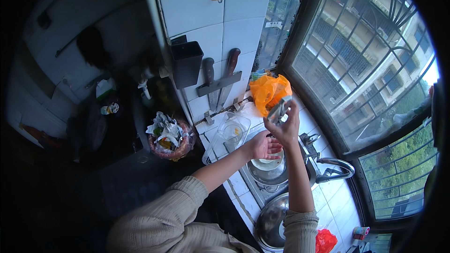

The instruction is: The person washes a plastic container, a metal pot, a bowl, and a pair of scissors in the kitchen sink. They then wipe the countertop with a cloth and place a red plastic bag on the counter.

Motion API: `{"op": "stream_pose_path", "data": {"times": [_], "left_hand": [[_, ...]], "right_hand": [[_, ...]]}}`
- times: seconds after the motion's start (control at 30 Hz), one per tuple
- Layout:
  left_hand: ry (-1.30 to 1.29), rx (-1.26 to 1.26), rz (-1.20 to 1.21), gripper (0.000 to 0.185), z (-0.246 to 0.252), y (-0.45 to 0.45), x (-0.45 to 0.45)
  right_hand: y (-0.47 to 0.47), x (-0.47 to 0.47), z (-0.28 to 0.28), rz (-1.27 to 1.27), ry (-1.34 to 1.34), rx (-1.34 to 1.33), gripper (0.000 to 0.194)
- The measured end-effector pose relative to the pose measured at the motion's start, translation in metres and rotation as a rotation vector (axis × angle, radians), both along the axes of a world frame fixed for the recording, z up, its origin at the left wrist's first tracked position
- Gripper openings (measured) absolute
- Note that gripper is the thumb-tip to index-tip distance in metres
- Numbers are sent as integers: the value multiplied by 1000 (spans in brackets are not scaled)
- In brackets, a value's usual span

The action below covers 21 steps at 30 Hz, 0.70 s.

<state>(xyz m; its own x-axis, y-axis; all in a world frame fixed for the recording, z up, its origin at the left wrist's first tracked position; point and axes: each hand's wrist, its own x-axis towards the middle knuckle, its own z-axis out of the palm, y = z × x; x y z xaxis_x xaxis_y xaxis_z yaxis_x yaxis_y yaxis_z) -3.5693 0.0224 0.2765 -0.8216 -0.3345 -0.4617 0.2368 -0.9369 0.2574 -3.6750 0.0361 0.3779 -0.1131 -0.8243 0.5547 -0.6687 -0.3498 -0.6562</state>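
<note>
My right hand [285, 126] is raised over the sink, its fingers closed around a small greyish, see-through object [279, 110] whose exact kind I cannot tell. Below and to its left, my left hand [266, 146] is held with the palm turned up and fingers apart, nothing in it. Under both hands a pale bowl [269, 164] rests in a metal basin [269, 177] within the sink. A clear plastic container [228, 131] lies on the tiled counter left of the sink, with orange bits in it.
A curved metal faucet [339, 168] stands at the sink's right. An orange plastic bag [269, 89] lies by the window. Knives hang on a wall rack [219, 83]. A large metal lid [272, 225] and a red bag [325, 241] are nearer me. A full bin [170, 147] stands left.
</note>
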Motion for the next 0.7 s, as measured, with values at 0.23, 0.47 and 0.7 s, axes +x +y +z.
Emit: {"op": "stream_pose_path", "data": {"times": [0.23,0.47,0.7], "left_hand": [[-7,109,0,33,-16,4,37],[-27,79,10,28,-16,3,64],[-33,73,7,28,-24,3,84]], "right_hand": [[-103,93,142,-91,193,-167,90],[-163,136,193,-19,303,-274,91],[-177,143,168,-17,345,-160,90]]}}
